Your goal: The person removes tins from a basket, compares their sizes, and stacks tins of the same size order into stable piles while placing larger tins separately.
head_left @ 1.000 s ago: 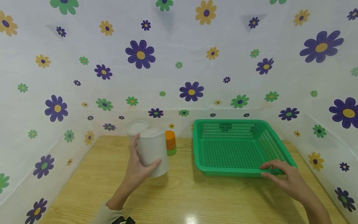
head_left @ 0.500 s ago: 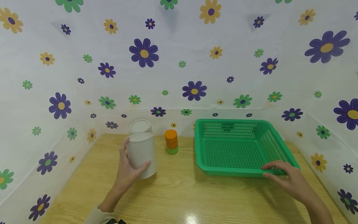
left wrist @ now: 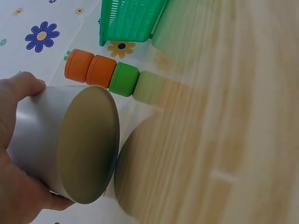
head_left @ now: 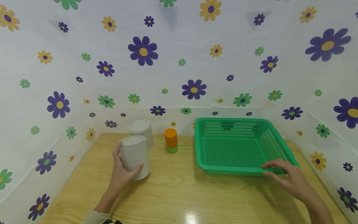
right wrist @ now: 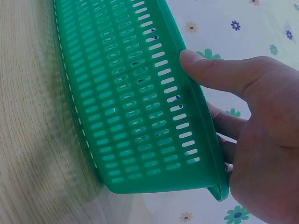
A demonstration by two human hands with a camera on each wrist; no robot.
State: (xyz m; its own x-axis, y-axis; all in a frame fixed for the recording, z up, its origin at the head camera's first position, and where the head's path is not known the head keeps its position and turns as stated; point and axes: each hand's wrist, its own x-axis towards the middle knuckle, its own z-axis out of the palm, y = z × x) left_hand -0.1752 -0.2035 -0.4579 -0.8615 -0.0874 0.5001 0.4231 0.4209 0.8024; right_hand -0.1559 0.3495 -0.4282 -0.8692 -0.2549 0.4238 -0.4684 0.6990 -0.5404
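Note:
My left hand [head_left: 122,171] grips a plain white can [head_left: 135,158] from its left side, thumb across the front. The can tilts, and its bottom [left wrist: 88,144] shows in the left wrist view, at least partly off the table. Behind it stands a second white can [head_left: 139,125], partly hidden by the first. My right hand [head_left: 289,180] holds the front rim of a green plastic basket [head_left: 218,170] near its right corner. In the right wrist view the thumb [right wrist: 210,70] lies on the near side of the rim, with the other fingers going over it.
A short stack of orange and green round pieces [head_left: 171,140] stands between the cans and the basket. The wooden table [head_left: 173,199] backs onto a white flowered cloth [head_left: 167,74], which also rises at both sides.
My left hand has carried the white can leftward and a little down, away from the orange and green stack. My right hand keeps its place on the basket rim.

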